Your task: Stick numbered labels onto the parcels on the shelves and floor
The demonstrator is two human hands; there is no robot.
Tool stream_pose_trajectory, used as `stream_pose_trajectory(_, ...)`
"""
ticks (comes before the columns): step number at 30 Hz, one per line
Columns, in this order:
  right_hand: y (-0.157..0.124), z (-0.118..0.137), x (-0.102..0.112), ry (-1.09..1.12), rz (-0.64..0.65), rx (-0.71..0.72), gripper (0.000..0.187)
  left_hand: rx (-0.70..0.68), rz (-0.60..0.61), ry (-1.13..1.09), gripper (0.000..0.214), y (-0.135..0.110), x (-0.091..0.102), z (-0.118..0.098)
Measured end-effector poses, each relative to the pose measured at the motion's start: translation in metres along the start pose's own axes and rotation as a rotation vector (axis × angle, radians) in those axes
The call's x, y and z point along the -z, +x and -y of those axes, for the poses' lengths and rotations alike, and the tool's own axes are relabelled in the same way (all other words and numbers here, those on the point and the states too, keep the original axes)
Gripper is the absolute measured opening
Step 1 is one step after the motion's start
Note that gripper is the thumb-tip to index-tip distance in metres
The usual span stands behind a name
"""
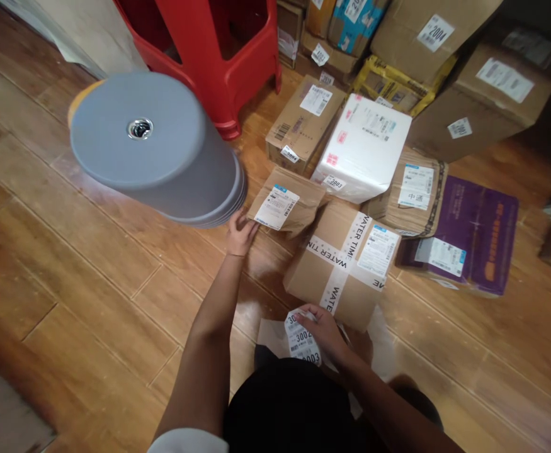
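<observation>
My left hand reaches out to a small brown parcel with a white shipping label, its fingers curled at the parcel's lower left corner. Between the thumb and fingers of my right hand is a strip of white number labels, printed with numbers such as 3002. Just beyond the right hand lies a carton bound with white "WATER TIME" tape. A white box marked 3003 and a brown box marked 3004 sit behind the small parcel.
A grey oval stool stands left of the parcels, with a red plastic stool behind it. On the right are a purple box and a dented brown carton. Stacked cartons fill the back. Wooden flooring lies at left.
</observation>
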State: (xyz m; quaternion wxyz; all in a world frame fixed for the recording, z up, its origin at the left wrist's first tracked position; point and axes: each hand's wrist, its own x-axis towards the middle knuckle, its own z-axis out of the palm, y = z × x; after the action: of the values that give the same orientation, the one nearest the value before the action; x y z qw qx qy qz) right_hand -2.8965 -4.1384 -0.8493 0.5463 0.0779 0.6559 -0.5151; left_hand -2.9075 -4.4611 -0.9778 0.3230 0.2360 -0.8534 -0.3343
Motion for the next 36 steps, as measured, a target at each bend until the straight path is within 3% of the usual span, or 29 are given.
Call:
stream_pose_trajectory(4,-0.004,0.012,-0.002,0.008,-0.004,-0.023,0.039,0.074,0.015,-0.016,0.032,-0.001,0.006,0.0)
stream_pose_trajectory(12,0.004,0.048,0.011,0.054,-0.026,0.061,0.044,0.234,0.249,0.064,0.058,0.034,0.003,-0.009)
stream_pose_trajectory(17,0.031,0.067,0.027,-0.011,0.117,0.121,0.042,0.375,0.45,0.081,0.035,0.064,0.025,-0.024)
stream_pose_trajectory(20,0.039,0.089,0.038,-0.089,0.269,0.167,0.044,0.482,0.524,0.066,0.027,0.082,0.047,-0.048)
stream_pose_trajectory(22,0.033,0.112,0.046,-0.061,0.329,0.176,0.046,0.572,0.537,0.041,0.025,0.085,0.058,-0.083)
stream_pose_trajectory(24,0.014,0.14,0.053,-0.001,0.33,0.18,0.044,0.657,0.56,-0.031,0.031,0.078,0.068,-0.14)
stream_pose_trajectory(28,-0.054,0.204,0.055,0.078,0.237,0.28,0.037,0.792,0.683,-0.333,0.06,0.055,0.104,-0.291)
stream_pose_trajectory(29,-0.076,0.221,0.053,0.09,0.203,0.31,0.036,0.918,0.688,-0.579,0.057,0.054,0.118,-0.33)
stream_pose_trajectory(32,-0.153,0.274,0.036,0.066,0.104,0.375,0.032,1.082,0.547,-0.946,0.047,0.072,0.167,-0.431)
stream_pose_trajectory(34,-0.212,0.311,0.021,0.032,0.064,0.385,0.032,1.099,0.419,-0.965,0.037,0.095,0.207,-0.486)
stream_pose_trajectory(36,-0.276,0.347,0.005,0.045,0.105,0.358,0.036,1.116,0.302,-0.918,0.03,0.121,0.251,-0.539)
